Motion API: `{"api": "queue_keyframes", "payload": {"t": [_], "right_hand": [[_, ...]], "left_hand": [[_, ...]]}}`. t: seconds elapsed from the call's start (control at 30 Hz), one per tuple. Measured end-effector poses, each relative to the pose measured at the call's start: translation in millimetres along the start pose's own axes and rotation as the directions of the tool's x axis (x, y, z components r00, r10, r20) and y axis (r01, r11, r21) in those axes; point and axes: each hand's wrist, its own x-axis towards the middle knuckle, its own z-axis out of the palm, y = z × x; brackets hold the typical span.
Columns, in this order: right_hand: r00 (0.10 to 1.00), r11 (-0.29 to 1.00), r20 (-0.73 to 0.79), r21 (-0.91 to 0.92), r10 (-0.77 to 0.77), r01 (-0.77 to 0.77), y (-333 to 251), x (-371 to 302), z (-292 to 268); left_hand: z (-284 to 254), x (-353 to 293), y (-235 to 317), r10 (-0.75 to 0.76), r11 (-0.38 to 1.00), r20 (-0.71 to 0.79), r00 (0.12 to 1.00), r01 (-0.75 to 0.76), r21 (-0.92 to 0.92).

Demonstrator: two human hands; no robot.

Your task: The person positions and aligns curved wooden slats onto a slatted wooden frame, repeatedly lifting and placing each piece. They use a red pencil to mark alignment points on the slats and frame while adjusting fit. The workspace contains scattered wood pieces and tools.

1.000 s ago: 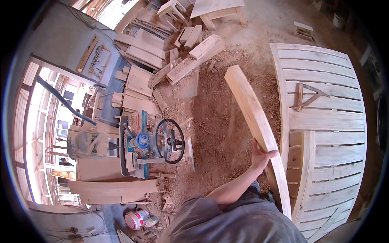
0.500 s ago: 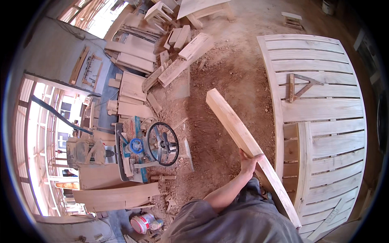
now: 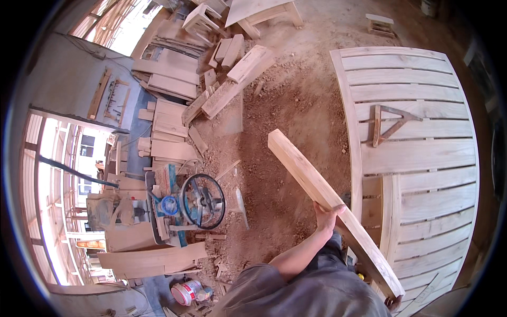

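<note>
A long, squared wooden beam slants across in front of my body, its far end raised over the dusty floor. My left hand is closed around its middle, thumb on top and fingers beneath. At the near end, by the lower right, the fingers of my right hand curl against the underside of the beam; the rest of that hand is hidden. To the right of the beam lies a large slatted wooden panel, with a triangular wooden frame tool resting on its slats.
A blue machine with a black handwheel stands at left. Boards and blocks are piled along the wall, with thick timbers farther ahead. A pale table stands at the far end. A bucket sits lower left among offcuts.
The beam's far end has dropped slightly, and its near end has shifted a little right. Fingers of my right hand now show at the near end. The view has shifted slightly.
</note>
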Motion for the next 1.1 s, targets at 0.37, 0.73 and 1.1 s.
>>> {"api": "queue_keyframes", "payload": {"t": [0.37, 0.73, 1.1], "right_hand": [[0.989, 1.0, 0.151, -0.027, 0.01, -0.006, -17, 26, 114], [0.982, 0.982, 0.046, 0.018, 0.185, -0.186, -30, 65, 155], [0.979, 0.96, -0.087, 0.229, 0.186, -0.163, 61, 63, 28]], "left_hand": [[70, 106, 62, 0.002, 0.999, -0.028, 1.0, -0.001, 0.043], [108, 122, 72, -0.005, 0.997, 0.011, 1.0, 0.004, 0.078], [196, 19, 24, -0.052, 0.993, 0.288, 0.956, 0.02, 0.115]]}}
